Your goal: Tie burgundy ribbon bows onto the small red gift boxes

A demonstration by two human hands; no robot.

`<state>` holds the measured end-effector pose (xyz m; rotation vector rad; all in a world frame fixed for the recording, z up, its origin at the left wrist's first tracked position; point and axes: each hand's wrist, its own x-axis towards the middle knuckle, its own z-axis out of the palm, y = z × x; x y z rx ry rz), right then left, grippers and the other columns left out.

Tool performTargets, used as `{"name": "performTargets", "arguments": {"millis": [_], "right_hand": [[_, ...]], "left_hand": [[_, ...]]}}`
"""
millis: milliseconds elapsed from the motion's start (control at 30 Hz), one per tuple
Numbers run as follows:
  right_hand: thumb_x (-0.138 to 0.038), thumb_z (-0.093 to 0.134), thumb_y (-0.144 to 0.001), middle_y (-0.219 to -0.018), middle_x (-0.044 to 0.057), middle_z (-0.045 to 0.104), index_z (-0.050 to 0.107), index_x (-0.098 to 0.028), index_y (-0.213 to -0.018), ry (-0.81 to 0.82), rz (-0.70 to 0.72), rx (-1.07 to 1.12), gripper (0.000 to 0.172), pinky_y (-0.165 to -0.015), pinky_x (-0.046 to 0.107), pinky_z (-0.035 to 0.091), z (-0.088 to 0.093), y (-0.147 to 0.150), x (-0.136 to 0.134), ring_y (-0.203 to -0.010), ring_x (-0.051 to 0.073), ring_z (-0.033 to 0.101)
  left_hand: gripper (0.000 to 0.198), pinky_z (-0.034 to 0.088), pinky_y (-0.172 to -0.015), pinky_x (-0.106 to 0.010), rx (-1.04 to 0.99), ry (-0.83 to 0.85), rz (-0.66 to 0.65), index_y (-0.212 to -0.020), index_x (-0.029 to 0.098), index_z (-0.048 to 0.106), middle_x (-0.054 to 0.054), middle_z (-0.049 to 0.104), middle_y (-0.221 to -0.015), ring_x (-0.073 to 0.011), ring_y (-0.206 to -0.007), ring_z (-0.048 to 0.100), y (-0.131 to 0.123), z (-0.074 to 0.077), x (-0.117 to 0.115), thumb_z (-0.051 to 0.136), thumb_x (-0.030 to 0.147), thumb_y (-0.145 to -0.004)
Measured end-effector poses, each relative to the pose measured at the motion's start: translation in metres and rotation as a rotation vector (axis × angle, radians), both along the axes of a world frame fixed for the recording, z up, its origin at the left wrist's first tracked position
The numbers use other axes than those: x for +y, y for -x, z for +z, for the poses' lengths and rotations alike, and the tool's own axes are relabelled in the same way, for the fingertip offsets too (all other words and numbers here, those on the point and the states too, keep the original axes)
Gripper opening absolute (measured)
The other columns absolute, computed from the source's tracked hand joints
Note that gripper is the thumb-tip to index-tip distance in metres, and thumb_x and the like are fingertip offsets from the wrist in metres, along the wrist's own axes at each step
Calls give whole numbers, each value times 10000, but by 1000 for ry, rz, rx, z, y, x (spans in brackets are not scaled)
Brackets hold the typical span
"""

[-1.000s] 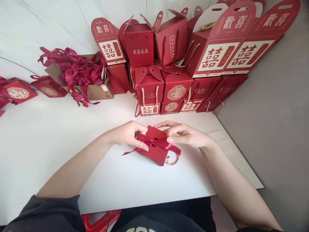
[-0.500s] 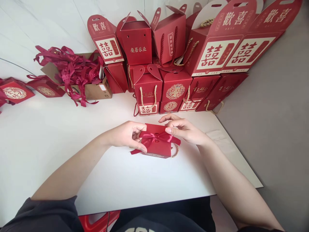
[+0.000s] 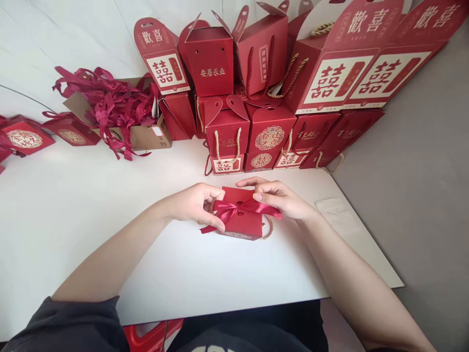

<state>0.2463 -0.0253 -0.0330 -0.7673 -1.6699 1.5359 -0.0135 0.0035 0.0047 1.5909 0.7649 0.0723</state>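
Note:
A small red gift box (image 3: 245,226) with a rope handle stands on the white table (image 3: 183,274) in front of me. A dark red ribbon (image 3: 234,209) is tied in a bow over its top flap. My left hand (image 3: 194,203) pinches the left loop of the bow, fingers closed. On the other side, my right hand (image 3: 280,198) pinches the right loop, while its index finger reaches over the flap.
Behind stands a stack of red gift boxes (image 3: 267,98) with rope handles, some large. A cardboard box (image 3: 146,137) full of red ribbons (image 3: 110,105) lies at the back left, with flat red boxes (image 3: 25,139) beside it. The table edge runs along the right, with grey floor (image 3: 421,195) beyond.
The box has tipped more upright and shifted slightly away from me. Both hands have kept their pinch on the bow and pulled its loops outward.

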Motion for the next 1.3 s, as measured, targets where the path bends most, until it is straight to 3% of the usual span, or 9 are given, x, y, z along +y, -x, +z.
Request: {"name": "performTargets", "arguments": {"millis": [167, 300, 433, 633, 867, 1033, 1300], "right_hand": [[-307, 620, -902, -1387, 53, 535, 708, -202, -742, -61, 14, -25, 211, -1079, 423, 376, 4, -4, -1, -1318, 264, 462], [-285, 617, -894, -1396, 57, 532, 669, -191, -710, -29, 68, 37, 213, -1000, 414, 455, -2, -4, 2, -1258, 259, 521], [-279, 595, -903, -1355, 61, 562, 622, -180, -666, -41, 44, 17, 259, -1015, 414, 434, -1, -2, 1, -1237, 253, 535], [-231, 630, -885, -1389, 71, 541, 677, -199, -814, -133, 21, -97, 91, -1078, 394, 374, 11, -2, -4, -1298, 239, 490], [-118, 567, -867, -1391, 71, 540, 672, -199, -854, -183, 69, -100, 133, -1074, 423, 378, 7, -4, -3, -1298, 242, 488], [-203, 588, -885, -1402, 86, 525, 627, -196, -782, -192, 102, -93, 110, -1073, 455, 365, 9, -11, -1, -1317, 263, 457], [-481, 529, -926, -1304, 102, 513, 560, -175, -672, -76, 132, -15, 398, -1073, 447, 352, 5, -8, 0, -1214, 275, 500]], "left_hand": [[379, 457, -516, -202, 1, -10, 10, -736, 141, 531, 4, 600, -728, -114, -625, 598, 0, 1, 0, 849, 312, -620], [364, 452, -508, -208, 19, -9, -15, -785, 141, 562, 8, 595, -710, -104, -591, 578, -1, 3, 0, 838, 328, -637], [368, 434, -499, -206, 37, -27, -9, -763, 141, 554, 18, 583, -683, -92, -563, 549, -1, 3, 0, 838, 332, -631], [396, 412, -477, -203, 47, -50, 0, -724, 150, 512, 26, 571, -662, -94, -545, 541, 1, 1, 0, 838, 353, -628], [390, 454, -531, -216, 57, -59, -31, -814, 141, 572, 2, 604, -732, -109, -615, 574, 0, 4, -1, 830, 375, -639], [382, 448, -515, -207, 52, -75, -22, -769, 140, 560, 14, 574, -695, -105, -606, 566, 0, 6, -1, 833, 371, -635], [357, 476, -513, -210, 19, -27, -30, -860, 140, 612, 2, 608, -743, -106, -610, 585, -1, 6, -2, 825, 344, -658]]}}
